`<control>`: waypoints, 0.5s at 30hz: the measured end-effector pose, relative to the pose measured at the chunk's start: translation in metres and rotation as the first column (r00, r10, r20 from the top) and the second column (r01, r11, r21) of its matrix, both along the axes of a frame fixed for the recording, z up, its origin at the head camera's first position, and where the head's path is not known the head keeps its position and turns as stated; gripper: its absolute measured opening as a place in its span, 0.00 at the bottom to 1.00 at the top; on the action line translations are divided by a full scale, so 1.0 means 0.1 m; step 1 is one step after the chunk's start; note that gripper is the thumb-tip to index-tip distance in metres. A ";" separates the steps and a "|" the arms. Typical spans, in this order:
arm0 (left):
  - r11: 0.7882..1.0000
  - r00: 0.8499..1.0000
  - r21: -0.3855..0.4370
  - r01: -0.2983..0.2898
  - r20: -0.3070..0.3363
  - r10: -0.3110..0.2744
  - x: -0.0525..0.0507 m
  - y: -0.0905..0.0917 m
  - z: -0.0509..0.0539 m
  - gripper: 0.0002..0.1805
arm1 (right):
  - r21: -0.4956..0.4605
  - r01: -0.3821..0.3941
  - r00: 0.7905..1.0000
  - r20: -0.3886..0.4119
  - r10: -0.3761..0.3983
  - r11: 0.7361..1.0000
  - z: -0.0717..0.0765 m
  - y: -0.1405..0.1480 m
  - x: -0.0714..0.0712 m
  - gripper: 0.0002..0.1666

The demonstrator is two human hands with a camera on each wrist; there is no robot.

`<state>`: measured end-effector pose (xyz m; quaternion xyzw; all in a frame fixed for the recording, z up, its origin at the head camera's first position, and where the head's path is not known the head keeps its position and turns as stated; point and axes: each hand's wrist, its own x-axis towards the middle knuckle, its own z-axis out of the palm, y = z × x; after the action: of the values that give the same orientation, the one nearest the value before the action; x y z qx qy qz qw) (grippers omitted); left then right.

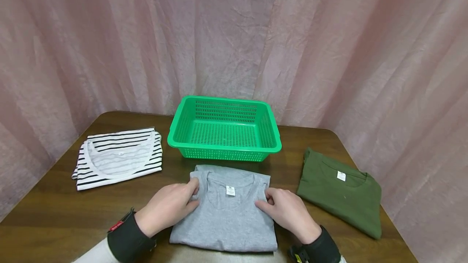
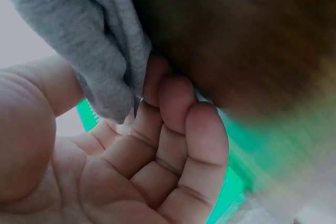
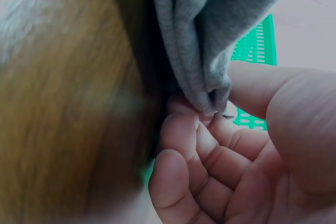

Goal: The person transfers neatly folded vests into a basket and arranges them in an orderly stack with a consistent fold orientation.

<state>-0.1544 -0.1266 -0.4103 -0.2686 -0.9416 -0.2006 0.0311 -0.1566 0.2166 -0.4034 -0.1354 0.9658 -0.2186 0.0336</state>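
Note:
A folded grey shirt (image 1: 234,218) with a white neck label lies at the front middle of the table. At its left edge the left hand (image 1: 170,206) grips the cloth, and at its right edge the right hand (image 1: 289,211) does the same. In the left wrist view, grey fabric (image 2: 100,45) passes between the thumb and curled fingers of the left hand (image 2: 136,156). The right wrist view has folded grey layers (image 3: 197,40) pinched by the right hand (image 3: 231,156). The fingertips under the cloth are partly hidden.
Behind the shirt stands a green basket (image 1: 224,152) with nothing in it. A folded striped shirt (image 1: 122,157) lies on the left of the wooden table (image 1: 73,222), a folded dark green shirt (image 1: 340,194) on the right. A pink curtain (image 1: 234,35) hangs behind.

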 end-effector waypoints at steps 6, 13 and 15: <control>1.000 1.000 0.003 0.006 -0.001 -0.006 0.01 0.00 -0.01 0.18 | -0.008 0.001 1.000 0.007 -0.001 1.000 0.00 0.00 0.01 0.29; 1.000 1.000 0.008 0.007 -0.005 -0.007 0.02 0.01 0.01 0.19 | -0.018 -0.004 1.000 0.002 0.004 1.000 0.00 0.00 0.00 0.29; 1.000 1.000 0.010 0.011 -0.005 -0.010 0.01 0.01 0.01 0.19 | -0.019 -0.008 1.000 0.002 0.008 1.000 -0.01 0.00 -0.01 0.29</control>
<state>-0.1533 -0.1255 -0.4093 -0.2738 -0.9390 -0.2051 0.0338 -0.1578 0.2168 -0.4043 -0.1392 0.9631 -0.2278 0.0341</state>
